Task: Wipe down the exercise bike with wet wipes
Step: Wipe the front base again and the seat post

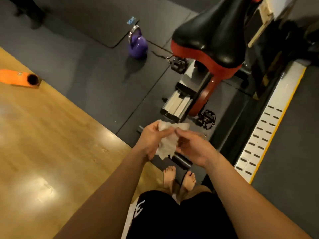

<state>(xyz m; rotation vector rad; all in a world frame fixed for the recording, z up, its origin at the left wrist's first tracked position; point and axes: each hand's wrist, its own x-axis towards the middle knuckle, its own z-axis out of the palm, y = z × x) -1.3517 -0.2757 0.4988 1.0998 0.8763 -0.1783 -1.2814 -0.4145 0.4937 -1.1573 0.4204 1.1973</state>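
Wet wipe (168, 144): crumpled, held between my two hands above the rear foot of the exercise bike (205, 54). My left hand (151, 140) pinches its upper edge; my right hand (193, 147) appears closed on its right side, fingers curled. Black-and-red saddle (208, 31) ahead. Purple kettlebell (138, 46) well left.

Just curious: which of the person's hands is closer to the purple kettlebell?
Left. The left hand holds the wipe on the side toward the kettlebell, which sits up and to the left on the dark mat. The right hand is farther over, on the wipe's other side.
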